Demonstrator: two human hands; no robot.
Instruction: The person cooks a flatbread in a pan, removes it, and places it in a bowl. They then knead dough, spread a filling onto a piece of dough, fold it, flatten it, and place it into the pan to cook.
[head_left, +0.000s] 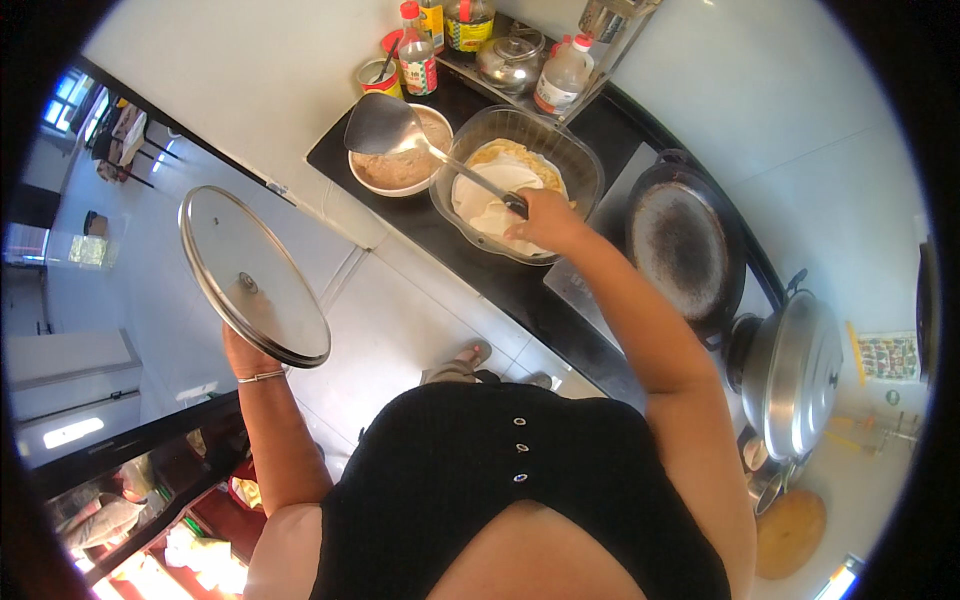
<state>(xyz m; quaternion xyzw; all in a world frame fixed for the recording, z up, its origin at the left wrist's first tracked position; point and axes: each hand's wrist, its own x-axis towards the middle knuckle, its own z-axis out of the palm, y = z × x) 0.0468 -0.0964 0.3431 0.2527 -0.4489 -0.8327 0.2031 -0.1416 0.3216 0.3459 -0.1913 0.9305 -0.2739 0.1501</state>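
My left hand is raised over the floor at the left and grips a round glass lid with a metal rim. The lid is tilted, and my fingers show only dimly through the glass. My right hand holds a metal wok spatula by its dark handle end. Its blade extends over a white bowl of brownish paste. Below that hand, a clear plastic container holds pale, thin flatbreads, some yellowish at the edge. Whether my fingertips touch the flatbreads is unclear.
A dark round pan rests on the cooktop to the right. Beyond it stands a large pot with a metal lid. Bottles, an open can and a lidded steel pot line the counter's back and rack. A round wooden board is lower right.
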